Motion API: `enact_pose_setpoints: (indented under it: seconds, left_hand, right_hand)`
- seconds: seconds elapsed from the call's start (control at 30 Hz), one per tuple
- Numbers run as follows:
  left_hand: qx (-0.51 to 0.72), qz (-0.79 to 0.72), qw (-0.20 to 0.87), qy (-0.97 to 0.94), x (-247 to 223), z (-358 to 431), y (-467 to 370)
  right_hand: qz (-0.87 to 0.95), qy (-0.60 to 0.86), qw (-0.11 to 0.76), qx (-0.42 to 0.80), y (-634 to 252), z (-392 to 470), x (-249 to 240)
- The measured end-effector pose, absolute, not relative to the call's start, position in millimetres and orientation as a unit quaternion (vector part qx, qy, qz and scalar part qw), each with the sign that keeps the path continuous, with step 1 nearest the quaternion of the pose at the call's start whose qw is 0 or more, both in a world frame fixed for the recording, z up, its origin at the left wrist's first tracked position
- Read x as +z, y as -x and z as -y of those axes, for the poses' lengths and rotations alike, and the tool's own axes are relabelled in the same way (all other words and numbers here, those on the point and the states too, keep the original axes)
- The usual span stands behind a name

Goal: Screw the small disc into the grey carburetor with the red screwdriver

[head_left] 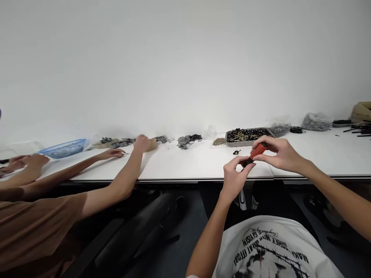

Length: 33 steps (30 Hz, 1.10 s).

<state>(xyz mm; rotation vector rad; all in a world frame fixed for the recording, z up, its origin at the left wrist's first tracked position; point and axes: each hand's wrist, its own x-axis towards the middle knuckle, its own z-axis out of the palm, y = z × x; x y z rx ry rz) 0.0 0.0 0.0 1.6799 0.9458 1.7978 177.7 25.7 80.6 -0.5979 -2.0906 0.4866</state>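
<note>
Behind the white tabletop [174, 166], a pale wall [174, 69] is rising, and a beige bin [361, 112] by the back edge at the right is running out of view. Just above the front edge, the right hand [278, 155], wrist level and fingers arched, is clamping a red-handled screwdriver [258, 151] that is slanting down leftward, while the left hand [234, 175], angled up from below, is pinching a dark piece [248, 161] at the handle's lower end, its fingers hiding whether it belongs to the tool. Nearer the back edge, a metal tray [240, 144] is standing partly covered by the right fingertips.
</note>
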Motion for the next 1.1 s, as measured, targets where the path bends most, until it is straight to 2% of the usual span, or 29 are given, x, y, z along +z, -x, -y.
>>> enact_pose_setpoints:
  seconds: [0.17,0.27,0.4,0.47,0.6,0.7,0.87,0.97,1.1]
  left_hand:
    - [0.645,-0.393,0.289,-0.588,-3.7,-13.3,6.5]
    - [0.625,-0.456,0.237,-0.587,-4.6,-40.6,15.5]
    - [0.555,-0.544,0.190,-0.600,3.4,-92.4,33.1]
    - [0.522,-0.566,0.211,-0.602,8.8,-117.9,45.8]
    - [0.486,-0.588,0.332,-0.555,15.9,-159.0,73.1]
    - [0.495,-0.594,0.358,-0.523,23.0,-186.2,83.7]
    - [0.517,-0.592,0.293,-0.544,42.3,-234.8,66.9]
    - [0.479,-0.562,0.256,-0.623,50.9,-253.3,56.5]
    - [0.420,-0.588,0.117,-0.682,56.3,-252.5,90.5]
  right_hand:
    - [0.776,0.235,0.549,0.204,-192.9,-32.5,86.6]
    - [0.740,0.247,0.594,0.197,-197.4,-49.4,88.5]
    - [0.715,0.294,0.607,0.185,-198.8,-88.5,76.8]
    - [0.696,0.323,0.616,0.180,-204.0,-112.4,66.8]
    - [0.663,0.387,0.613,0.189,-226.1,-158.9,48.1]
    - [0.649,0.411,0.603,0.215,-243.3,-186.3,41.1]
    - [0.623,0.423,0.610,0.248,-250.2,-206.3,52.3]
    - [0.614,0.428,0.608,0.264,-244.8,-204.3,65.6]
    - [0.606,0.443,0.595,0.287,-247.7,-200.5,70.7]
